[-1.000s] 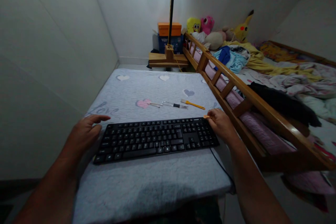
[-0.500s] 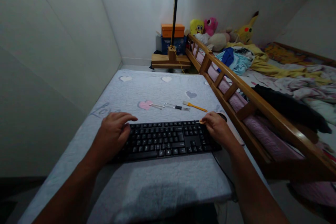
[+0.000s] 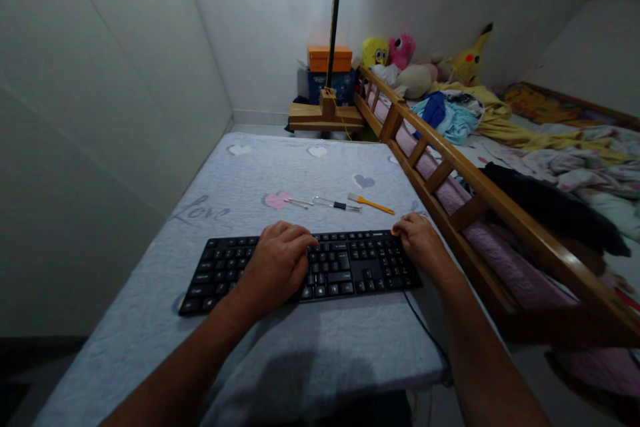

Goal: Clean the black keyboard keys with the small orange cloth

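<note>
A black full-size keyboard (image 3: pixel 367 270) lies across the bed-sheet-covered table, its cable running off the front right. My left hand (image 3: pixel 280 260) rests over the middle-left keys, fingers reaching forward and apart, nothing visible in it. At the top right corner, my right hand (image 3: pixel 420 243) is closed in a pinch on a small orange pad (image 3: pixel 395 231), mostly hidden by the fingers. Beyond the keyboard lie thin cotton swabs (image 3: pixel 299 203), a wire keycap puller (image 3: pixel 340 205) with a black grip, and a yellow-handled brush (image 3: pixel 373 203).
A wooden bed rail (image 3: pixel 450 160) runs along the table's right side. Behind it are plush toys, clothes and bedding. Past the far edge stand a wooden base with a black pole (image 3: pixel 334 27) and an orange box (image 3: pixel 329 58). A wall rises on the left.
My left hand has moved right, from the keyboard's left part to over its middle-left keys, uncovering the left end. My right hand has shifted slightly right with the orange pad.
</note>
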The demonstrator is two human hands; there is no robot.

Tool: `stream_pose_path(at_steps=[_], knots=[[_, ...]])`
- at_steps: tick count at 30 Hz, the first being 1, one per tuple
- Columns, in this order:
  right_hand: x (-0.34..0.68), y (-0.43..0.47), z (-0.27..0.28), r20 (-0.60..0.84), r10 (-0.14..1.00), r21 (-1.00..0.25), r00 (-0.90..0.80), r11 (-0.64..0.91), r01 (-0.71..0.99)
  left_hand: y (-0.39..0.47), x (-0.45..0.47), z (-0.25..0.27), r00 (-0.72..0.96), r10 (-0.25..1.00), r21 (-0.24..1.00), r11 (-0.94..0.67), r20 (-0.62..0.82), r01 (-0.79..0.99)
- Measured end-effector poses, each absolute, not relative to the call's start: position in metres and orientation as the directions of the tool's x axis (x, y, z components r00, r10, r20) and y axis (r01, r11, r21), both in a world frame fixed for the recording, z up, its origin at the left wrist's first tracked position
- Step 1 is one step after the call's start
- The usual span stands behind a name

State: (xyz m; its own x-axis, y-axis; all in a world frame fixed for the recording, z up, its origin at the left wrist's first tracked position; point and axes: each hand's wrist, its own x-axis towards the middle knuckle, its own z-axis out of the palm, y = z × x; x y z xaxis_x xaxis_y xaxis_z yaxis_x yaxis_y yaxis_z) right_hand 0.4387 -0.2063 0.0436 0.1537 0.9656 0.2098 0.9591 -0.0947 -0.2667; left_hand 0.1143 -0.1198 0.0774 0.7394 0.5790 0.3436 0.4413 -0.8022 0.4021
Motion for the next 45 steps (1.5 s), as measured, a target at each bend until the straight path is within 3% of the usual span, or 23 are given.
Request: stream_pose_path(at_steps=[4, 11, 22, 29, 36, 39, 42, 45], knots=[[0.415, -0.201, 0.04, 0.27, 0.957, -0.425, 0.106, 0.02, 0.905, -0.126, 0.131, 0.083, 0.797, 0.524, 0.403, -0.827, 0.299, 0.393], [0.391, -0.195, 0.054, 0.269, 0.959, -0.549, 0.087, 0.078, 0.832, -0.124, 0.175, 0.09, 0.843, 0.496, 0.43, -0.82, 0.208, 0.377], [0.366, -0.2, 0.063, 0.281, 0.948, -0.719, 0.152, 0.103, 0.687, -0.109, 0.215, 0.086, 0.8, 0.582, 0.711, -0.623, 0.143, 0.327], [0.371, -0.206, 0.054, 0.108, 0.965, -0.936, 0.237, 0.019, 0.351, -0.115, 0.212, 0.083, 0.849, 0.495, 0.638, -0.717, 0.184, 0.28], [0.374, -0.22, 0.055, 0.037, 0.989, -0.98, 0.141, 0.008, 0.2, -0.121, 0.212, 0.09, 0.904, 0.41, 0.577, -0.771, 0.123, 0.271], [0.39, -0.232, 0.059, 0.036, 0.989, -0.972, 0.145, 0.001, 0.235, -0.119, 0.211, 0.091, 0.883, 0.448, 0.561, -0.771, 0.14, 0.302], [0.415, -0.247, 0.059, 0.106, 0.948, -0.91, 0.3, -0.029, 0.415, -0.114, 0.204, 0.091, 0.845, 0.509, 0.564, -0.751, 0.164, 0.343], [0.44, -0.262, 0.048, 0.283, 0.853, -0.67, 0.439, -0.152, 0.727, -0.109, 0.194, 0.092, 0.801, 0.565, 0.586, -0.724, 0.199, 0.365]])
